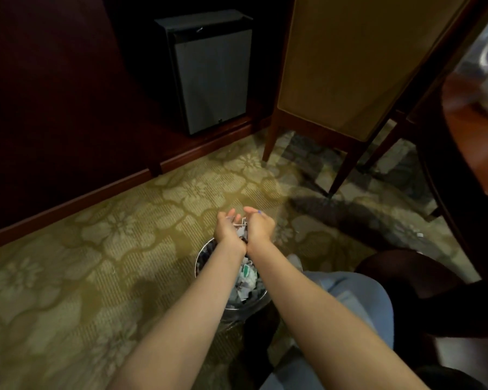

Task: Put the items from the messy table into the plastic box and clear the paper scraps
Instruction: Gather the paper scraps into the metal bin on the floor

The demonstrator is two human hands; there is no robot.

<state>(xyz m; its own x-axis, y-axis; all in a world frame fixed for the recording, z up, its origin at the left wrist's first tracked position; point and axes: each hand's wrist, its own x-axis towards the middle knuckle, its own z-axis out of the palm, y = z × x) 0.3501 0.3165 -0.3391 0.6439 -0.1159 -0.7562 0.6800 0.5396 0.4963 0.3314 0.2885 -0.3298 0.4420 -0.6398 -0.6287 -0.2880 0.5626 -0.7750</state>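
Left hand (pixel 227 230), right hand (pixel 260 227): side by side, cupped towards each other, fingers curled round a wad of paper scraps (pixel 241 231) pressed between the palms.
Waste bin (pixel 203 256): round, metal, on patterned carpet (pixel 130 226), directly below the wrists; more scraps lie inside.
Chair (pixel 347 80): well beyond, right.

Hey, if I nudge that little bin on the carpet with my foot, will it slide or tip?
It would probably drag, not slide: the bin stands on carpet. It is likely light, since all that shows inside is paper scraps, so a high push might tip it.
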